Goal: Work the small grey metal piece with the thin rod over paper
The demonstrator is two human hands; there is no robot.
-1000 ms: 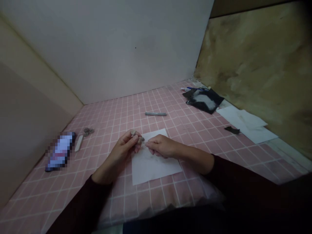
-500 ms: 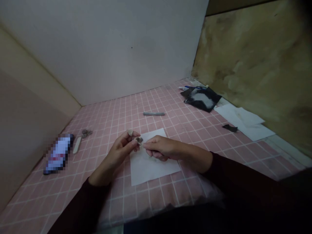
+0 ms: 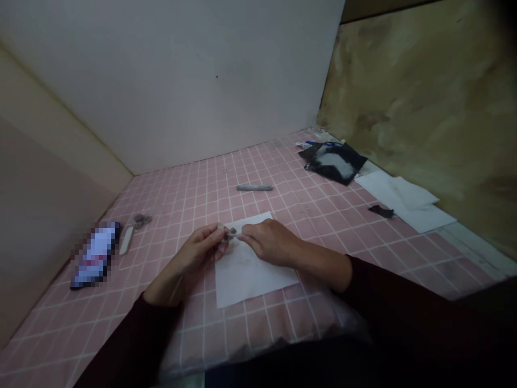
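Above a white sheet of paper, my two hands meet nearly fingertip to fingertip. My left hand is closed, pinching a small greyish piece between thumb and fingers; its exact kind is too small to tell. A pale band or wrap shows on one left fingertip. My right hand is also closed, its thumb and forefinger pressed together beside the piece. Something thin and pale seems to reach from the right fingertips to the piece, mostly hidden. Faint grey smudges mark the paper below.
A grey rod lies beyond the paper. At left are a blurred phone, a pale flat stick and small grey rings. At right lie a black sheet with white powdery marks, white papers and a black scrap.
My right hand has turned, knuckles higher and fingers curled beneath less visible. The small piece in my left hand has tilted, and the left fingers have closed more tightly around it.
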